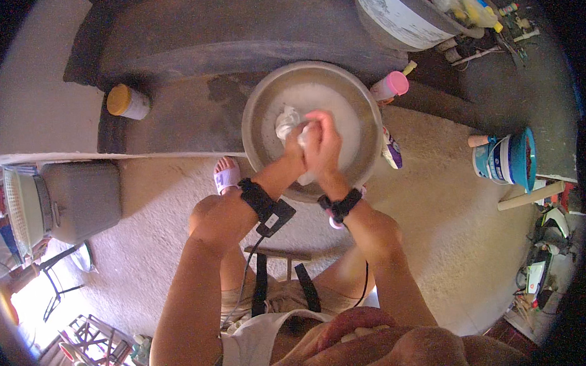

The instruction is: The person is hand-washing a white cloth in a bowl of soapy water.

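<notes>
A wide metal basin (256,112) holds cloudy, whitish soapy water (346,131). Over its middle, both my hands come together on a bunched white cloth (287,122). My left hand (295,150) is closed round the cloth from the left. Pressed against it from the right, my right hand (324,142) has its fingers curled over the cloth. One wad of the cloth bulges out beyond my left hand, and a bit shows below the hands. The part between my palms is hidden.
Behind the basin runs a dark ledge (179,116) with a yellow-lidded jar (129,102). A pink-lidded container (393,85) and a purple-and-white packet (391,149) sit right of the basin. Farther right stands a blue bucket (526,160); a large patterned tub (400,18) is at the back.
</notes>
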A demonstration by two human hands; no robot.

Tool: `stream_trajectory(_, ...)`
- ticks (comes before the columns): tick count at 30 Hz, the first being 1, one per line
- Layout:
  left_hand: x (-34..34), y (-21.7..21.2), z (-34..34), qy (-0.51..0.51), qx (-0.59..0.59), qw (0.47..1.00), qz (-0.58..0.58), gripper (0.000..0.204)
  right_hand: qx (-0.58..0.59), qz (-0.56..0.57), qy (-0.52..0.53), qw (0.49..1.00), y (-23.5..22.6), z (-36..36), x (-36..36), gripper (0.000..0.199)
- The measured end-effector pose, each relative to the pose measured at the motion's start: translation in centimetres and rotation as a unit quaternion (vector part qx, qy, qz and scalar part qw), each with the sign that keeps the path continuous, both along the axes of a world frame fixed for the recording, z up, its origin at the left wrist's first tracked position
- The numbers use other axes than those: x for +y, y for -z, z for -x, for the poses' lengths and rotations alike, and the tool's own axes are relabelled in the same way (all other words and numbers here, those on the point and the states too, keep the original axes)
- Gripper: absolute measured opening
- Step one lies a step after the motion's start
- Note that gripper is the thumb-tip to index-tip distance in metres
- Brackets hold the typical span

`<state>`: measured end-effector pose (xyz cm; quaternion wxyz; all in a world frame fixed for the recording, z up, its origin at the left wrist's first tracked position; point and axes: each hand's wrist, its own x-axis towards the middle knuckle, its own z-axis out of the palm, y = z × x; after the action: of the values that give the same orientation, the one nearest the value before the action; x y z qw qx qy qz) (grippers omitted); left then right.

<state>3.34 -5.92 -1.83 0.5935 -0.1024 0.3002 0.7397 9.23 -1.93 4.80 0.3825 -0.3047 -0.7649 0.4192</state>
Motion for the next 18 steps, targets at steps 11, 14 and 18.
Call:
stream_trajectory(11, 0.4, -1.3, -0.8, 0.006, -0.033, 0.999, -0.005, 0.027, 0.019, 0.006, 0.036, 0.999, -0.5, -0.9, -0.5, 0.016)
stream_trajectory(14, 0.2, -1.8, -1.1, 0.025, -0.03, 0.999, 0.028, 0.029, 0.051, -0.014, -0.022, 0.998, -0.7, -1.5, -0.8, 0.016)
stream_trajectory(18, -0.9, -0.4, 0.8, 0.131, 0.771, 0.623, 0.004, 0.028, 0.009, 0.031, 0.048, 0.998, -0.2, -1.0, 3.2, 0.015)
